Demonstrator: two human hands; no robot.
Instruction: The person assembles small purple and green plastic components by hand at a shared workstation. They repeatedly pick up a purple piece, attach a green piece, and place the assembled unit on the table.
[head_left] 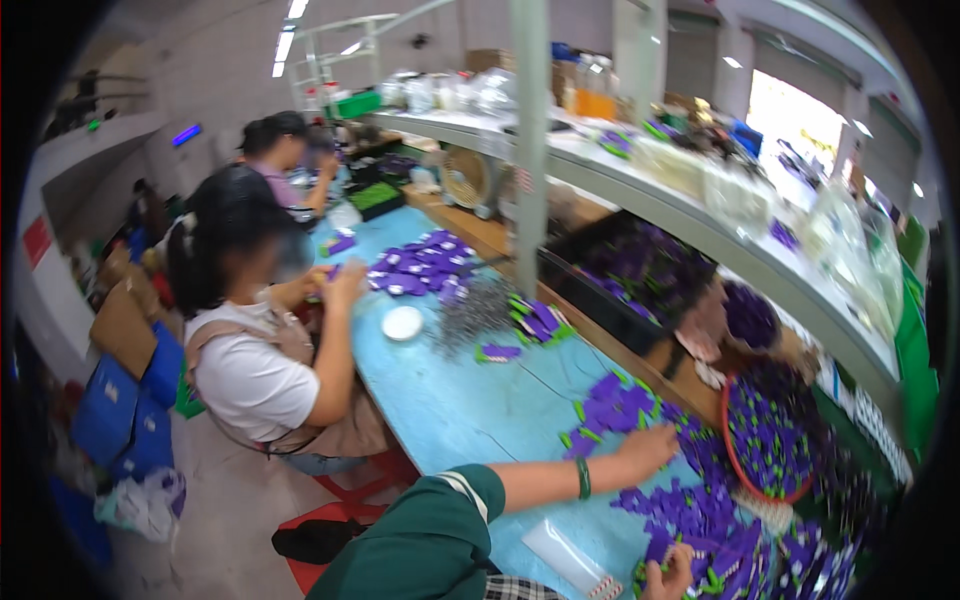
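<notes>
My left hand, with a green bangle on its wrist, reaches across the blue table to a heap of flat purple pieces with green edges. Its fingers curl downward at the heap's edge, and what they hold, if anything, is hidden. Near the lower edge my right hand is closed, thumb and fingers pinching a flat purple piece. Around it spreads a larger pile of purple and green pieces. A white strip lies on the table to the left of my right hand.
A red-rimmed basket full of purple and green pieces stands at the right. Beyond are a black crate, dark wire-like bits and a white round lid. A co-worker sits at the left; a metal post rises mid-table.
</notes>
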